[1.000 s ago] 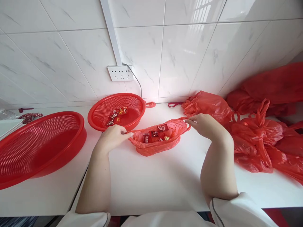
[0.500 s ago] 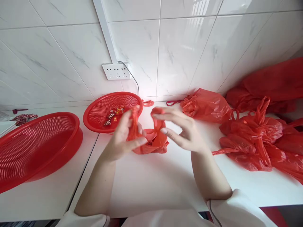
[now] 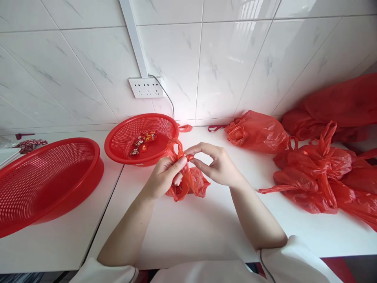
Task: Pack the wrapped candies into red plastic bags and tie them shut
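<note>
A thin red plastic bag (image 3: 198,181) rests on the white table in front of me, with its handles drawn upward. My left hand (image 3: 165,175) is closed around the gathered handles, and one handle loop stands up above the thumb. The thumb and forefinger of my right hand (image 3: 216,163) pinch a twisted end of the other handle, right beside the left thumb. What the bag holds is mostly hidden; a dark patch shows at its opening. Behind the left hand is a round red plastic basket (image 3: 118,147) with several small wrapped sweets (image 3: 144,142) in it.
A larger red basket (image 3: 88,184) stands at the left. On the right lie several filled, tied red bags (image 3: 318,165), and another red bag (image 3: 262,131) sits by the wall. A socket strip (image 3: 146,87) with a cable is on the tiled wall. A seam crosses the table.
My hands have come together. The two handles, held apart before, now cross at my left thumb, and my right fingers pinch an end there.
</note>
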Demonstrator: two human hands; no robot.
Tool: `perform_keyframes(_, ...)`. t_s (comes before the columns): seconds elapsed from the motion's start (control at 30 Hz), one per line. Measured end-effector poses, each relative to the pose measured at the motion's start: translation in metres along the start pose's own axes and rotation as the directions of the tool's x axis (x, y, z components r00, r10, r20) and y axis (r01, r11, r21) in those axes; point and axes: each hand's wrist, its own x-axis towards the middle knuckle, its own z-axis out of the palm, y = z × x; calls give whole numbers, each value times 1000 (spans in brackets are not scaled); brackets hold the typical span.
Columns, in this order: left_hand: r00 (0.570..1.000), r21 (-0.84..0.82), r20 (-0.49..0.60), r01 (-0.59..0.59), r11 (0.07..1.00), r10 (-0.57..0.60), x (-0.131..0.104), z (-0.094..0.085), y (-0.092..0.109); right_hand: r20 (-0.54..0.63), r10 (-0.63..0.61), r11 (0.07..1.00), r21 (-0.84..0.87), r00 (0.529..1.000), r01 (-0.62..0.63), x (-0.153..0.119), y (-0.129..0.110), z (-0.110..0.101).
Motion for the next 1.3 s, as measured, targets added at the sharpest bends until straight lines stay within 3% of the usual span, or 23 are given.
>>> perform_keyframes(0.13,994,-154,-77,63,986,-75,2,-1,1,-181,38,999,10,983,-37,1,5,2)
perform_keyframes(0.27,988,-302,-64,113,947,-139,7,-7,0,-289,42,997,69,956,-23,-1,5,-3)
perform_keyframes(0.33,985,-391,-34,143,909,-169,11,-10,-1,-206,-6,998,60,979,19,-3,0,-6)
perform_keyframes(0.4,980,-490,8,177,854,-199,13,-14,-2,-9,-66,998,12,998,66,-6,-5,-9)
perform_keyframes(0.5,977,-542,72,209,814,-202,13,-19,-2,270,-80,995,-41,960,95,-8,-12,-12)
perform_keyframes(0.6,987,-361,150,115,926,-64,6,-22,3,318,-57,997,67,946,38,-6,-9,-11)
perform_keyframes(0.67,977,-55,203,-46,997,56,0,-22,6,182,-25,982,191,983,-11,-2,-3,-7)
perform_keyframes(0.7,971,142,210,-146,979,114,-3,-21,8,95,10,968,248,995,-33,0,0,-4)
perform_keyframes(0.77,949,508,187,-315,802,255,-7,-20,9,5,97,931,354,995,-92,3,7,3)
perform_keyframes(0.83,898,701,183,-405,587,401,-6,-21,8,71,182,876,441,981,-194,6,13,10)
perform_keyframes(0.87,870,736,197,-435,519,451,-5,-21,7,123,220,848,467,968,-252,6,16,12)
perform_keyframes(0.93,825,727,227,-498,473,518,-1,-24,5,196,281,801,492,940,-342,7,21,15)
perform_keyframes(1.07,769,586,256,-606,538,586,5,-27,-1,201,282,786,512,938,-346,6,31,16)
perform_keyframes(1.3,837,350,246,-547,761,489,8,-22,-7,117,233,802,538,965,-259,7,33,19)
